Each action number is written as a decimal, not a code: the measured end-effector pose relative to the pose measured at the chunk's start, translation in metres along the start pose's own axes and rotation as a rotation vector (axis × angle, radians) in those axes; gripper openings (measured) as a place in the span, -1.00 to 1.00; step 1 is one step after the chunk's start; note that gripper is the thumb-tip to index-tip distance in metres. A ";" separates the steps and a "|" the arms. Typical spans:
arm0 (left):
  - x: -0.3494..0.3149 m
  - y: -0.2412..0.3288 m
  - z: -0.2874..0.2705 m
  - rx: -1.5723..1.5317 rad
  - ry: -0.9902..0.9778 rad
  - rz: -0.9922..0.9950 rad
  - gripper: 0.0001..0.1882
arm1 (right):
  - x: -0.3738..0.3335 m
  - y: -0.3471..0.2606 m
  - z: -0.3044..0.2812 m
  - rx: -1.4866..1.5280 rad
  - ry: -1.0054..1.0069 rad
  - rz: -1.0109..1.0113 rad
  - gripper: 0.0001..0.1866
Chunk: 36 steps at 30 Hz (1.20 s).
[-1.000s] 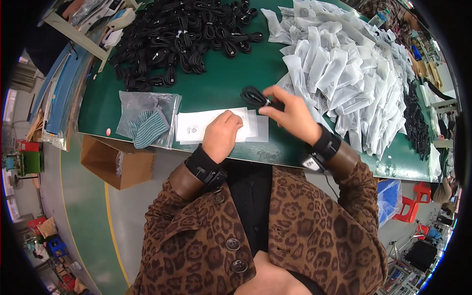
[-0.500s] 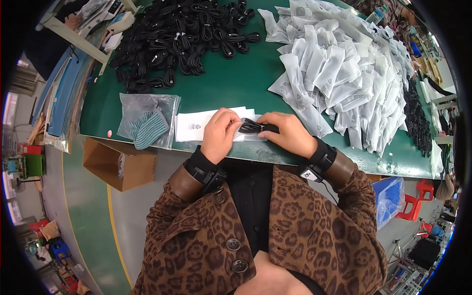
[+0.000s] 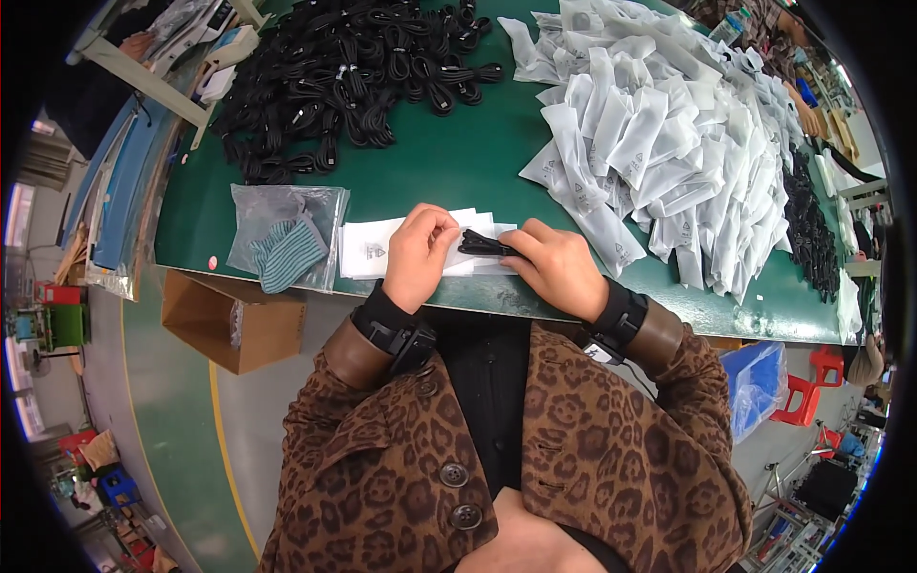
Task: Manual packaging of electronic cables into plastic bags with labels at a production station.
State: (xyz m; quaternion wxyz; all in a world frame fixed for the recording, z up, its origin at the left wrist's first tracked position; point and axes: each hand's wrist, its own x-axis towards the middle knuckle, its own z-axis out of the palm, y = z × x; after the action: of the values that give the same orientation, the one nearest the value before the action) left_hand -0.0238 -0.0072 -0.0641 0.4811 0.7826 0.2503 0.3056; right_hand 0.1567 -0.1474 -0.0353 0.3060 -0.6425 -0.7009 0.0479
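Note:
A bundled black cable [image 3: 481, 244] lies over a small pile of flat white translucent bags [image 3: 367, 251] near the table's front edge. My right hand [image 3: 562, 267] grips the right end of the bundle between thumb and fingers. To its left, my left hand [image 3: 420, 256] is closed in a pinch at the mouth of the top bag, close to the cable's left end. The fingertips partly hide the bag's edge, and how far the cable reaches into the bag cannot be made out.
A heap of bundled black cables [image 3: 353, 76] covers the far left of the green table [image 3: 449, 162]. Filled white bags [image 3: 669, 143] are piled at the right. A clear bag with a striped cloth [image 3: 287, 250] lies left; a cardboard box [image 3: 234, 320] stands below the edge.
My left hand has shifted slightly left, and a small gap shows between it and the cable. The right hand has slid a little, still on the cable's right end.

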 end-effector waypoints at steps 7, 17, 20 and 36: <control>0.000 -0.004 0.002 -0.026 0.036 -0.014 -0.98 | 0.001 -0.004 -0.002 -0.143 0.091 0.003 -0.70; -0.002 0.009 0.005 0.051 -0.023 0.075 -0.96 | 0.001 0.006 0.006 0.273 0.026 -0.019 -0.71; 0.004 0.019 0.002 0.194 -0.013 0.266 -0.91 | 0.009 0.009 -0.001 0.731 -0.242 0.590 -0.75; 0.040 0.045 -0.018 -0.606 -0.021 -0.054 -0.85 | 0.045 -0.016 -0.034 0.528 0.252 -0.037 -0.64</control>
State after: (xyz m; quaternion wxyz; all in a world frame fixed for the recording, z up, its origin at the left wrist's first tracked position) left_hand -0.0045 0.0124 -0.0076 0.7032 0.5997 0.1635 0.3452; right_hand 0.1601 -0.1196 0.0163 0.5481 -0.5287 -0.6322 0.1427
